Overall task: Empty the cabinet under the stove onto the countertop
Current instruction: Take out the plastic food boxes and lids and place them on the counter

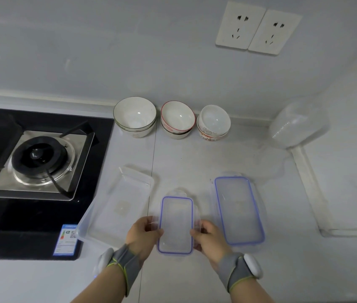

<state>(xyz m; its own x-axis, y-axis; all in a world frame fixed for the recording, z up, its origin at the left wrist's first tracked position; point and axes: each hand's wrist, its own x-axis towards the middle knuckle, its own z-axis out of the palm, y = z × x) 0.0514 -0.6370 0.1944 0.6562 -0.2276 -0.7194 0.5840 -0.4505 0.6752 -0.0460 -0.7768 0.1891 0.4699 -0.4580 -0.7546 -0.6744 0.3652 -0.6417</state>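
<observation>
Status: left grip (144,231), right grip (208,234) pinch small lid (175,224) by long edges | countertop (184,162) beyond to bowls (177,119) | large lid (238,211) right

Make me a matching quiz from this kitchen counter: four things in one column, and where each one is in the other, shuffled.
Things
1. small blue-rimmed lid
2. large blue-rimmed lid
3. clear open tub
4. red-rimmed bowls

Places
A. middle stack at the back of the countertop
B. right beside the stove
C. held between the left hand and the right hand
D. lying flat, to the right of both hands

Pairs: 1-C, 2-D, 3-B, 4-A
</observation>
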